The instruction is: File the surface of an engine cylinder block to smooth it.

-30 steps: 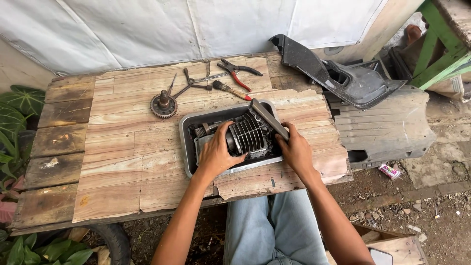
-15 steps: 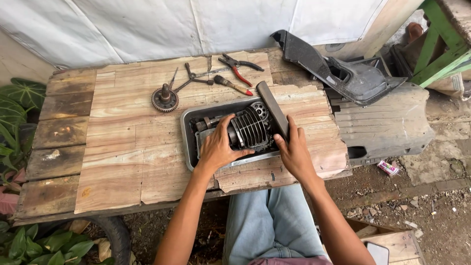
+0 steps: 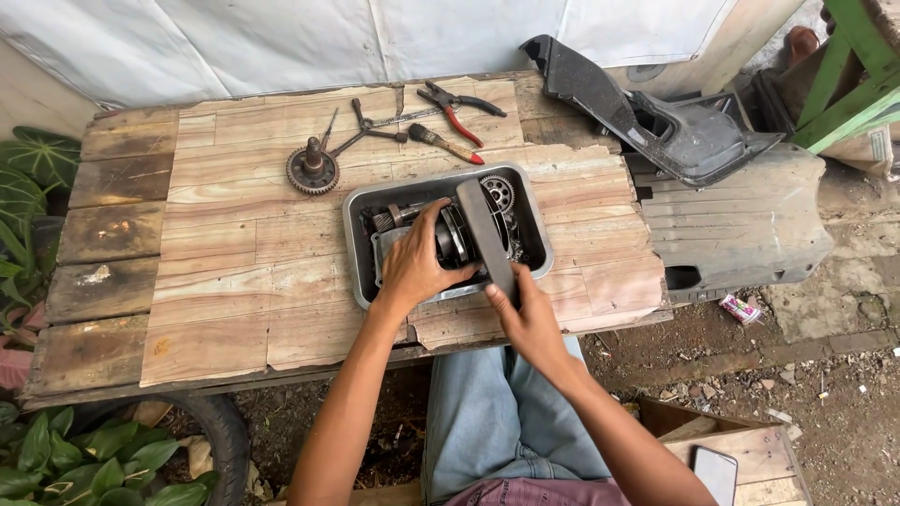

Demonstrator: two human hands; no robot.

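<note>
Wooden tabletop (image 3: 216, 253) lies bare left of the metal tray (image 3: 361, 272) near its front edge. Left hand (image 3: 415, 262) clasps the finned engine part (image 3: 450, 234) inside; right hand (image 3: 527, 314) grips a grey flat bar (image 3: 483, 225) across it.

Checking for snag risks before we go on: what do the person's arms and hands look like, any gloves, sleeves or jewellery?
Both forearms are bare, with no sleeve in view. The left hand and right hand wear no gloves, and no watch, ring or bracelet is visible. Below them, the person wears light blue jeans.
</note>
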